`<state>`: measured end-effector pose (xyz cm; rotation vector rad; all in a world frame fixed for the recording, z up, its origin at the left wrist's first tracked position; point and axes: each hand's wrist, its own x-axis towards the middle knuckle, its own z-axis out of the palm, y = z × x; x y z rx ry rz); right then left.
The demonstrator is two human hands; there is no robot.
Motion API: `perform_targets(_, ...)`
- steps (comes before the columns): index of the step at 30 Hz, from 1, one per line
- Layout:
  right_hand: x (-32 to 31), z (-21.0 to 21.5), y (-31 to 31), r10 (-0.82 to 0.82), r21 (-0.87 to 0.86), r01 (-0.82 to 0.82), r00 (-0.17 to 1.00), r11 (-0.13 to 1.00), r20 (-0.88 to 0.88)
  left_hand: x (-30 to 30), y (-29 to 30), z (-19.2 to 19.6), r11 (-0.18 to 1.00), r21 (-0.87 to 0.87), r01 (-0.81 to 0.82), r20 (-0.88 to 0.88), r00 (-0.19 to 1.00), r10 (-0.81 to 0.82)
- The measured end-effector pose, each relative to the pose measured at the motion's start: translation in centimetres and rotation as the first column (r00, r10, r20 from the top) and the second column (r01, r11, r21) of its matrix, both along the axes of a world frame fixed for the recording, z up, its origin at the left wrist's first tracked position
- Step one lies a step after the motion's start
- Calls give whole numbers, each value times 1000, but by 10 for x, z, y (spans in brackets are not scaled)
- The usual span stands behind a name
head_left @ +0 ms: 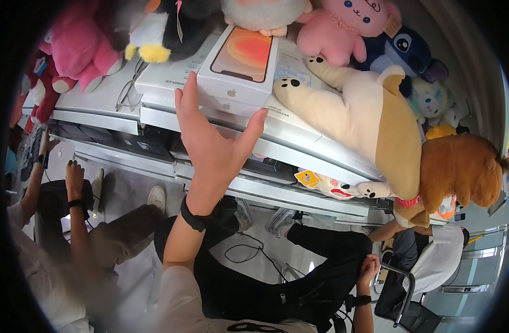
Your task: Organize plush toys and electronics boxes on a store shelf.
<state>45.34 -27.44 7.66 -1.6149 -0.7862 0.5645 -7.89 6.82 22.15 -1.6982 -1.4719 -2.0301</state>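
Note:
My left hand [213,147], a black band on its wrist, is raised at the front of a shelf, thumb and fingers spread wide. Between them, just beyond, lies a white phone box [235,86] with an orange-red phone picture on its lid. It rests on a second, similar white box [227,105]. The fingers are by its left side and the thumb by its lower right corner; I cannot tell whether they touch it. Low on the right, my right hand [368,270] rests by my knee, fingers curled, with nothing visible in it.
Flat white boxes [168,77] and glasses [131,83] lie left of the phone box. Plush toys stand around, among them a pink one [343,28] and a large cream dog [349,105] reaching over the shelf edge. Other people sit left and right; a cable [246,247] lies below.

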Motion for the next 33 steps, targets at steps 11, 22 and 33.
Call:
perform_targets(11,5,-6,-3,-87,-53,87,996,995,0,-12,-1,4,982,188,2,-114,993,20)
perform_targets(22,10,-9,-5,-19,-37,21,999,999,40,-15,9,-16,967,250,-53,-178,979,99)
perform_targets(33,10,-9,-5,-34,-17,35,999,999,7,-15,7,-17,970,234,-57,-195,975,104)
